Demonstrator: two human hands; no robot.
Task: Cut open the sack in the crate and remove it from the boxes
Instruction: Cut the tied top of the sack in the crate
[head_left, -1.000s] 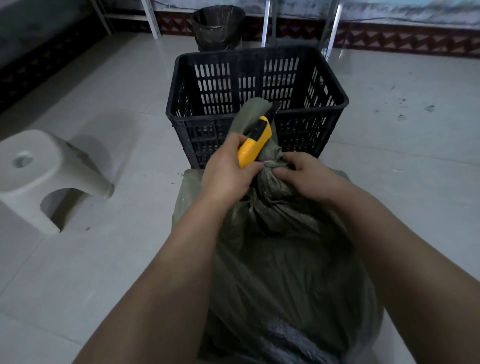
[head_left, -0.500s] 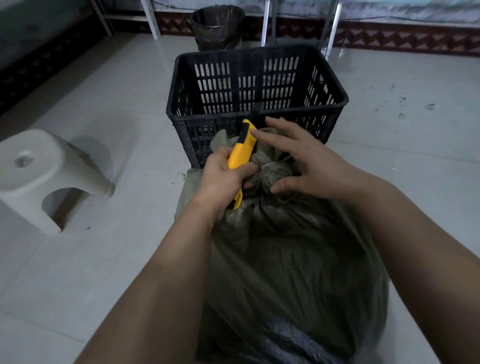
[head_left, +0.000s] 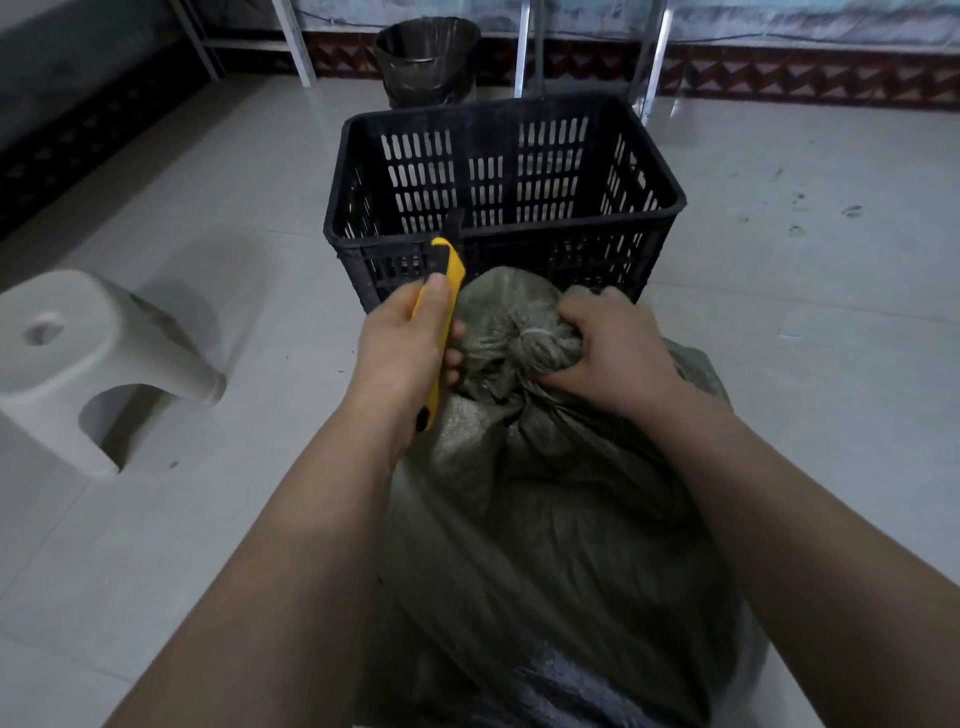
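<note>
A full olive-green woven sack (head_left: 561, 519) stands right in front of me, its gathered neck tied with a pale band. My right hand (head_left: 610, 351) is closed around that bunched neck just right of the tie. My left hand (head_left: 410, 338) grips a yellow and black utility knife (head_left: 441, 301), held upright just left of the sack's neck, its tip pointing up towards the crate. An empty black slotted plastic crate (head_left: 498, 244) stands on the floor just behind the sack. What the sack sits on is hidden.
A white plastic stool (head_left: 78, 358) stands on the pale tiled floor at the left. A dark bin (head_left: 426, 60) is behind the crate near metal frame legs (head_left: 524, 47) and the patterned wall base.
My right hand went from open fingers over the knife tip to a closed grip on the sack's neck. My left hand shifted the knife left and upright, off the neck.
</note>
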